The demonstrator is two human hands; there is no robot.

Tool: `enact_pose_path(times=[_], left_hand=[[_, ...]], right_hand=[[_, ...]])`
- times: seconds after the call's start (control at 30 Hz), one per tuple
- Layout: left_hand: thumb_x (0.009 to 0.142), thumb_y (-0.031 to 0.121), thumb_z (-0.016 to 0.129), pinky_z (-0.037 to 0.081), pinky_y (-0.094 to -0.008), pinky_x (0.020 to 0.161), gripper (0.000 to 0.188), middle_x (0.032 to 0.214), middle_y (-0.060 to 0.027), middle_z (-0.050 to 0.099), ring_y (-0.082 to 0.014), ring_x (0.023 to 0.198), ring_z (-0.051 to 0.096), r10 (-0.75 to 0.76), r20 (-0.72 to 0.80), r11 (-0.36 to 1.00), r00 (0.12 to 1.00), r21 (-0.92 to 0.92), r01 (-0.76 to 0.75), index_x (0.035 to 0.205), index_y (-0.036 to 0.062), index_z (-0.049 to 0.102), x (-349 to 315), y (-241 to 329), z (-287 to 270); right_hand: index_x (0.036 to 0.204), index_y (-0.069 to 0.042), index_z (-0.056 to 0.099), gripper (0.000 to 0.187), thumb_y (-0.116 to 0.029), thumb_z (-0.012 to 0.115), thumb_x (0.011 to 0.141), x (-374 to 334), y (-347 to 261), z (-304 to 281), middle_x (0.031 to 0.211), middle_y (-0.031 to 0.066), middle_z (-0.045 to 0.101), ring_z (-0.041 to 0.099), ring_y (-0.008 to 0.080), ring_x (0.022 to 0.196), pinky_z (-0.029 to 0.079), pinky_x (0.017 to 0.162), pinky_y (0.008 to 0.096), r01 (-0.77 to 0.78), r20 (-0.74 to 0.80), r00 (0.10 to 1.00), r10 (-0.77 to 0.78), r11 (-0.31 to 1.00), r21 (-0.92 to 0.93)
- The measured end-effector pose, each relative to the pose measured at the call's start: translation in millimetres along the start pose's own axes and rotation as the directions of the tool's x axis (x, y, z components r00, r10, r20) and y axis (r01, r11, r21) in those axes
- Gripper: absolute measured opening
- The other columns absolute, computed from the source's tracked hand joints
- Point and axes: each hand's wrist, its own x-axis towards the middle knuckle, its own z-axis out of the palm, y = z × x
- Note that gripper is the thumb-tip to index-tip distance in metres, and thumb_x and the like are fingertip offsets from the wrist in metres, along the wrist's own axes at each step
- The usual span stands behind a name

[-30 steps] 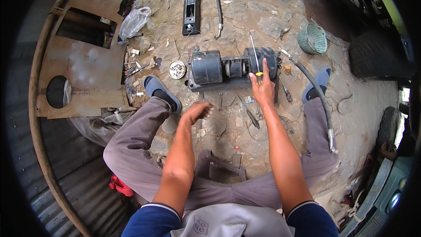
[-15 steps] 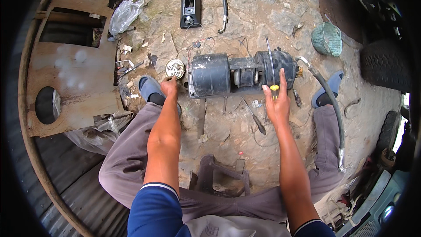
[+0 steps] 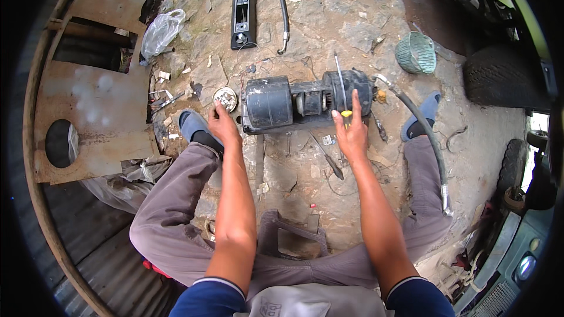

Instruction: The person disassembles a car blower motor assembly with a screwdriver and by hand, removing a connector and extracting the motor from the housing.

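A black cylindrical blower unit lies across the ground in front of me, with an open middle section showing its motor. My left hand is beside its left end, fingertips drawn together over a small round tin of metal bits; whatever they pinch is too small to make out. My right hand is in front of the unit's right drum. It holds a screwdriver with a yellow handle in the crook of the thumb, fingers pointing away from me, shaft pointing up across the drum.
A second screwdriver lies on the stony ground between my arms. A thick black hose curves past my right foot. Farther off are a long black housing, a shorter hose and a green basket. Rusty sheet metal borders the left.
My left hand has shifted from the tin's near edge to over its contents. The right hand still has the screwdriver. The whole view has shifted, so the ground items appear farther left.
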Motion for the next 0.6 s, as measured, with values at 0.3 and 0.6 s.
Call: enact_pose_path(times=[0.3,0.6], left_hand=[[0.087,0.044,0.067,0.026,-0.0578,0.112,0.054,0.150,-0.0115,0.041,-0.0421,0.141,0.025,0.410,0.694,0.489,0.592,0.381,-0.785,0.135,0.0204,0.058,-92,98,22],[0.089,0.045,0.064,0.029,-0.0563,0.110,0.055,0.151,-0.0120,0.039,-0.0429,0.138,0.029,0.386,0.733,0.501,0.561,0.344,-0.794,0.137,0.0188,0.056,-92,96,22]], right_hand=[[0.135,-0.004,0.042,0.052,-0.024,0.060,0.091,-17,-12,-9,0.091,0.0292,0.067,0.064,0.0492,0.085,0.050,0.079,0.0502,0.025,-0.132,0.991,-0.011,0.994,0.106],[0.111,-0.003,0.057,0.033,-0.034,0.055,0.100,-134,-40,14,0.060,0.0053,0.056,0.052,0.0130,0.039,0.037,0.033,0.0281,-0.453,0.392,0.889,0.238,0.591,0.668]])
